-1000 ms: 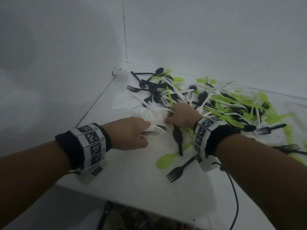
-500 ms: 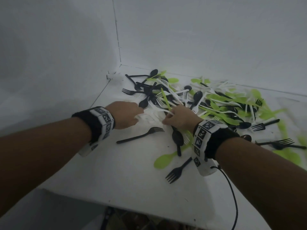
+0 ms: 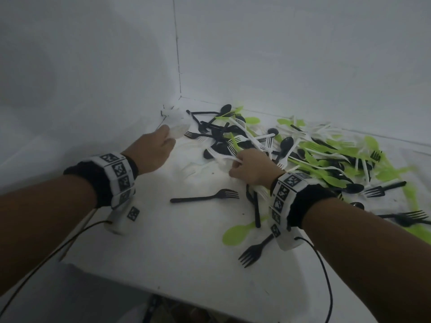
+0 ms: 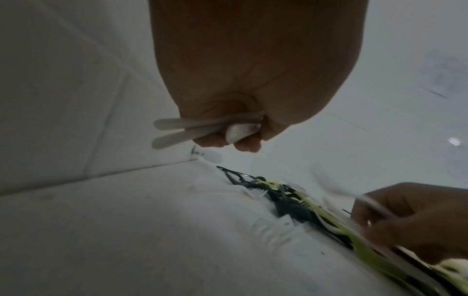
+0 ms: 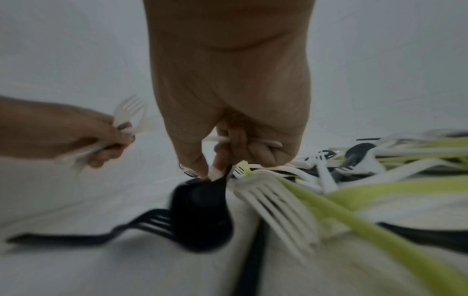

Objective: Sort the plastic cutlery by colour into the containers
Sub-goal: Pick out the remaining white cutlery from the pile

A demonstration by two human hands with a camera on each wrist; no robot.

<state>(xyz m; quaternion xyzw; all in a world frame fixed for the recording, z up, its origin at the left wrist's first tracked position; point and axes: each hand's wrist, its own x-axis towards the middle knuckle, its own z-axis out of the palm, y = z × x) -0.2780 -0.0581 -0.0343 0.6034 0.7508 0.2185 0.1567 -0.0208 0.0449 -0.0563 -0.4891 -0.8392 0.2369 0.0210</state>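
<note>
A mixed pile of black, green and white plastic cutlery [image 3: 303, 155] covers the back right of the white table [image 3: 163, 252]. My left hand [image 3: 163, 143] is raised near the back left corner and grips a bundle of white cutlery [image 4: 192, 128], with the handles sticking out to the left. My right hand [image 3: 235, 169] rests at the pile's near edge with its fingers curled round white cutlery handles [image 5: 268, 142]. Its thumb and forefinger tips touch a black spoon [image 5: 202, 210]. A white fork [image 5: 276, 202] and a green handle [image 5: 354, 216] lie just beside it.
A lone black fork [image 3: 205, 198] lies between my hands. A green spoon [image 3: 235, 234] and another black fork [image 3: 254, 252] lie close to my right wrist. White walls meet at the back left corner, where a crumpled white scrap [image 3: 172, 115] sits. The table's front edge [image 3: 186, 290] is close.
My left hand lifted away from the table and moved toward the back left corner with its white bundle, uncovering the lone black fork. My right hand stayed at the pile's edge.
</note>
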